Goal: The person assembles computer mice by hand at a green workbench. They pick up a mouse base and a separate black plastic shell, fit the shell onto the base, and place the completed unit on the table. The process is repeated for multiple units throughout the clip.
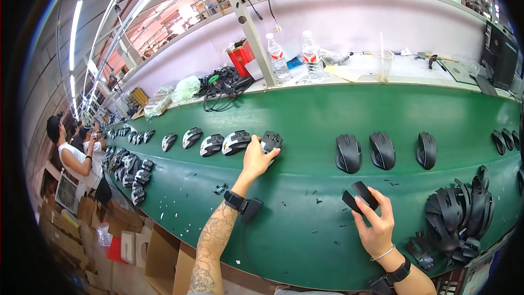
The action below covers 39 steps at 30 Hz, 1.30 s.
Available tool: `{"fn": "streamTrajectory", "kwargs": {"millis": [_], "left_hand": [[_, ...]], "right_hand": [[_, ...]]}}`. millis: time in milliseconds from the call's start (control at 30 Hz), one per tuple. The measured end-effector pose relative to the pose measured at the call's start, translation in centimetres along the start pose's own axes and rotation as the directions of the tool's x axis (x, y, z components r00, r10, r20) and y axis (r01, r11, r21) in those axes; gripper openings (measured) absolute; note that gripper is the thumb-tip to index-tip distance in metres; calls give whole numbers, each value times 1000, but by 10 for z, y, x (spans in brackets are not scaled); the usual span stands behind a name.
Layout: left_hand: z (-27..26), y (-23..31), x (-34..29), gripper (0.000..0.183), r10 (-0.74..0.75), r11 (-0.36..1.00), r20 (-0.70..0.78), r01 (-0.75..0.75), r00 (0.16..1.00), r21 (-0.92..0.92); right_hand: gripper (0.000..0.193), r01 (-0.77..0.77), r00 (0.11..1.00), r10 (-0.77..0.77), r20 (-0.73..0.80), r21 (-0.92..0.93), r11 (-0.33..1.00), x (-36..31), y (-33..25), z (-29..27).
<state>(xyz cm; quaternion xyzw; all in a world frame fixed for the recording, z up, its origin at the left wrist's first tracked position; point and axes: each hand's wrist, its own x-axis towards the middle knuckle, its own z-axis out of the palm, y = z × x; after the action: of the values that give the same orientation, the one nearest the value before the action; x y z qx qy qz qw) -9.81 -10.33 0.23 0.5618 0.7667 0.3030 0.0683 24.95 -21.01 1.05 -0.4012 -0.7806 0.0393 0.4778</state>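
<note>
My left hand [255,158] is stretched out over the green bench and gripping a mouse body [272,141], dark on top. A row of grey-and-black mice [236,142] runs off to its left, the closest one almost touching my fingers. In my right hand [376,228], nearer to me, two curved black mouse shell pieces [364,194] are pinched between thumb and fingers. Beyond that hand stand three black mice with their covers on, one of them a black mouse [348,154] at the left of the group. Palm sides of both hands are partly hidden.
A heap of black shell parts [461,213] lies at the right, with more mice [131,166] piled far left. Small black bits [319,201] dot the green bench [305,114]. Bottles [313,57] and cables [226,84] sit along the back. People work at the far left.
</note>
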Motion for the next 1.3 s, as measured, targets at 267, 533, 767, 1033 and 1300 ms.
{"fn": "streamTrajectory", "kwargs": {"millis": [267, 533, 767, 1033, 1300], "left_hand": [[-14, 68, -82, 41, -154, 405, 379, 408, 912, -818], [6, 107, -165, 36, 1, -24, 640, 640, 769, -768], [19, 108, -188, 51, 155, 146, 533, 514, 832, -845], [17, 118, -193, 66, 59, 287, 452, 419, 890, -862], [12, 102, -178, 57, -40, 8, 374, 375, 926, -927]], "right_hand": [[58, -98, 995, 95, 26, 216, 971, -7, -2, 7], [61, -96, 984, 34, 176, 356, 930, -7, -21, 6], [58, -238, 952, 159, 262, 304, 922, -2, -20, 3], [59, -218, 954, 139, 267, 296, 930, -14, -17, 10], [21, -798, 595, 490, 637, 545, 259, -20, -7, 16]]}}
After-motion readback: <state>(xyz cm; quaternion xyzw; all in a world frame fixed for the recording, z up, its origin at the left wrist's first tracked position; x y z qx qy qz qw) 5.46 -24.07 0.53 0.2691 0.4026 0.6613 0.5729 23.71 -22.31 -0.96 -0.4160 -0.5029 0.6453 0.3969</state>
